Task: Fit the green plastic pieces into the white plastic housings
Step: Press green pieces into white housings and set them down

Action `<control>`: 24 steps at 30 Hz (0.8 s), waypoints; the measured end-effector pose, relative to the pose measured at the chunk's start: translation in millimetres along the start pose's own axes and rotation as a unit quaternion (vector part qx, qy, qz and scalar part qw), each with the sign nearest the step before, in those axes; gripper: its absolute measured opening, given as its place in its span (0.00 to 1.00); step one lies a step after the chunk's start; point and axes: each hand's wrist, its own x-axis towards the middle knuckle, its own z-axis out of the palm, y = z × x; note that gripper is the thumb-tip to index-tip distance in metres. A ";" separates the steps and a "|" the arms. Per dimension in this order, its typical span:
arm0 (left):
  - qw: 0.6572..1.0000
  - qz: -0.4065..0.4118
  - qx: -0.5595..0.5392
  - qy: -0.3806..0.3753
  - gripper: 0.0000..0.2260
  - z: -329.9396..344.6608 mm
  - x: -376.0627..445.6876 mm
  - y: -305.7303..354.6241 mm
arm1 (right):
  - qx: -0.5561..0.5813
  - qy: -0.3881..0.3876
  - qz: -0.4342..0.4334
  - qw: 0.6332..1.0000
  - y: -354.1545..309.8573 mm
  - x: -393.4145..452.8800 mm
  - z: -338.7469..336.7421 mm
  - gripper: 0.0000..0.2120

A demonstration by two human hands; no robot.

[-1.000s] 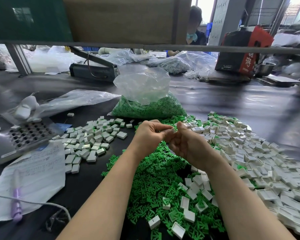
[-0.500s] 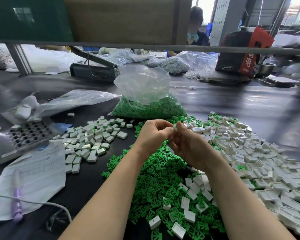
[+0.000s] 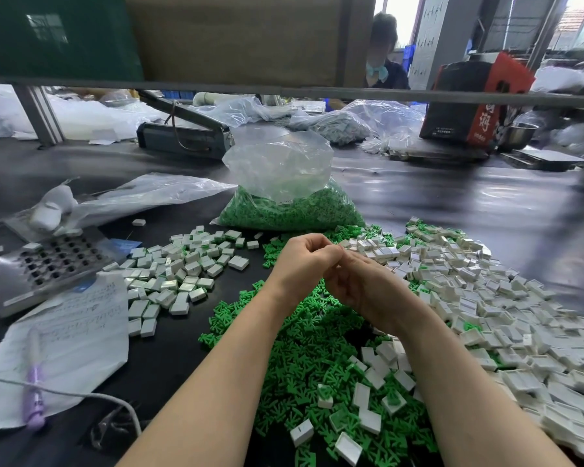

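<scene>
Since 0.5 s ago the small pale piece seen between the fingertips is hidden; the 2 hands are closed tighter together, same spot above the pile. The left hand (image 3: 302, 261) is curled into a loose fist, fingertips pressed against the right hand (image 3: 358, 281), whose fingers are bent inward too. What is pinched between them cannot be told; nothing is visible in the gap.

Loose green pieces (image 3: 304, 348) are heaped on the black table (image 3: 452, 203) directly under the wrists. Empty white housings (image 3: 486, 298) are spread in a wide pile to the right, some mixed into the green heap near the bottom edge. Finished housings with green inserts (image 3: 182, 267) are gathered in a separate group to the left, well apart from the hands. A clear bag of green pieces (image 3: 284, 197) is standing just behind the hands, open at the top.

At far left a grey keypad device (image 3: 48, 264) is partly covered by a written sheet of paper (image 3: 75, 332), with a purple pen (image 3: 34, 392) lying on the sheet.
</scene>
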 end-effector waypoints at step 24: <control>1.000 -0.014 -0.017 -0.006 0.06 2.5 2.1 -1.9 | -0.021 0.045 -0.042 0.998 3.6 3.2 4.0 0.20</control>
